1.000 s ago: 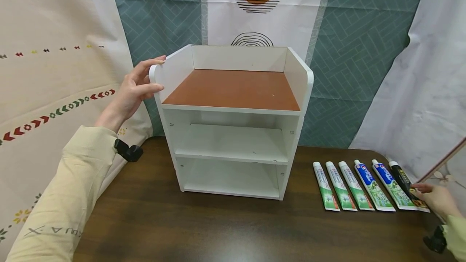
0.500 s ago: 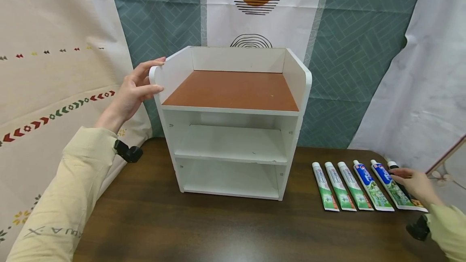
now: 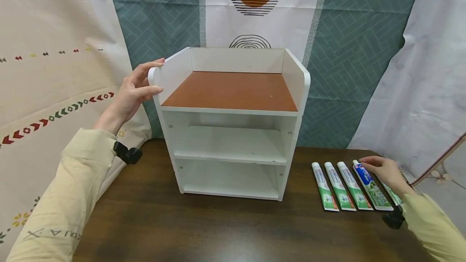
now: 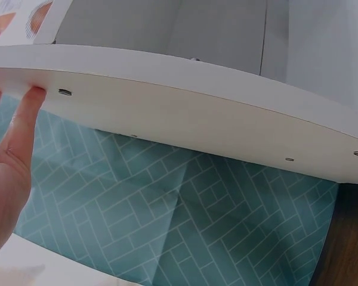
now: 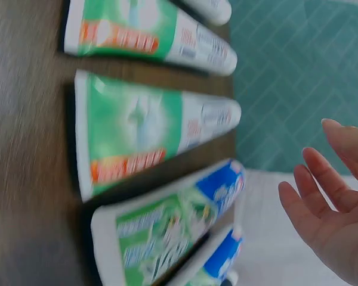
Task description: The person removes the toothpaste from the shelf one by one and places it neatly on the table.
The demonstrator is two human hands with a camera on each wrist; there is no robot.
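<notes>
A white shelf unit (image 3: pixel 229 160) with a brown top panel (image 3: pixel 233 92) stands on the dark wooden table. My left hand (image 3: pixel 129 94) holds its left side panel near the top, thumb at the front edge and fingers over the upper rim. In the left wrist view, fingertips (image 4: pixel 33 95) rest against the panel's outer face. To the right, toothpaste tubes lie in a row, caps away from me. My right hand (image 3: pixel 387 173) hovers over the right-hand tubes, fingers loosely bent and holding nothing, beside a large blue-and-green tube (image 3: pixel 371 187). It partly covers another green tube (image 3: pixel 393 193); the black one is mostly hidden.
Three slimmer white-and-green tubes, among them one (image 3: pixel 325 187) nearest the shelf unit, lie to the left of the large ones. A brown-edged panel (image 3: pixel 442 165) leans at the far right. Patterned cloths (image 3: pixel 364 51) hang behind the table (image 3: pixel 218 229).
My right hand has moved left from the black tube, over the large blue-and-green tubes, leaving the tubes in place. My left hand stays on the side panel.
</notes>
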